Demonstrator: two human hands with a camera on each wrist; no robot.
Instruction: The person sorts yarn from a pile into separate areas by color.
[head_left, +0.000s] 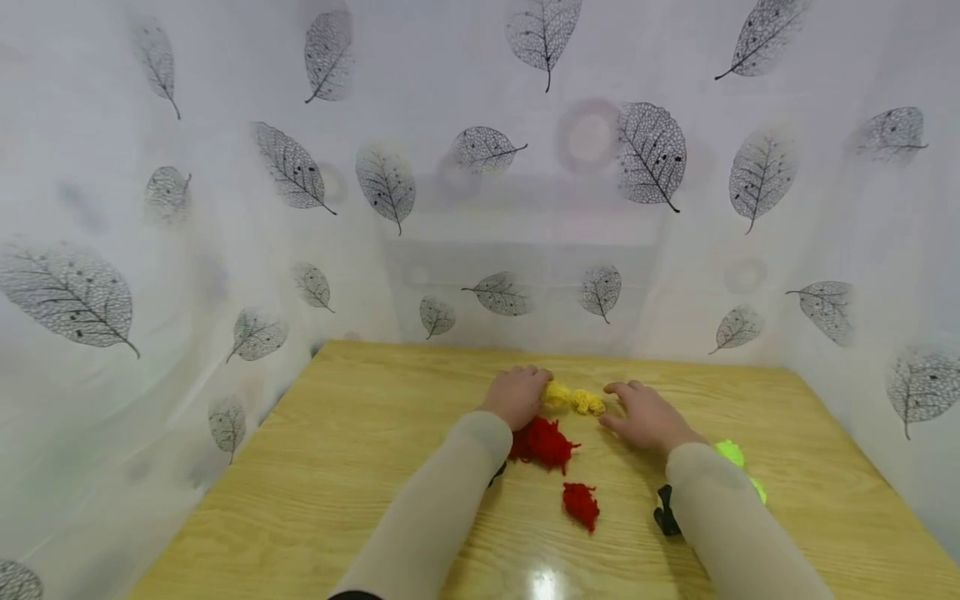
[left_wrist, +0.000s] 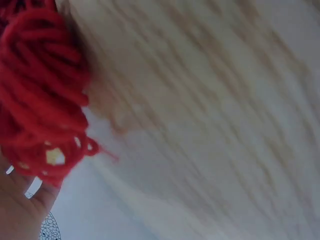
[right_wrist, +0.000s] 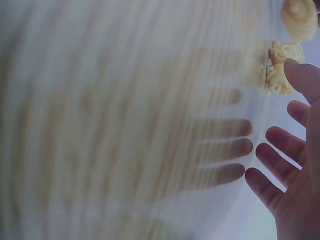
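Note:
Two bunches of yellow yarn lie side by side toward the table's back edge. My left hand [head_left: 519, 396] grips the outer end of the left yellow yarn bunch [head_left: 557, 394]. Right of it sits the looped yellow yarn bunch [head_left: 587, 402], which shows two lobes in the right wrist view. My right hand [head_left: 647, 414] is beside that bunch, thumb and fingers spread apart with nothing between them. Below my left hand is a larger clump of red yarn [head_left: 547, 443], which looms large in the left wrist view and hides part of the hand there.
A smaller red yarn clump [head_left: 581, 505] lies nearer on the wooden table [head_left: 360, 433]. Bright green yarn [head_left: 729, 453] and a black object [head_left: 665, 510] are partly hidden by my right sleeve. A leaf-patterned curtain [head_left: 517, 225] encloses the back and sides.

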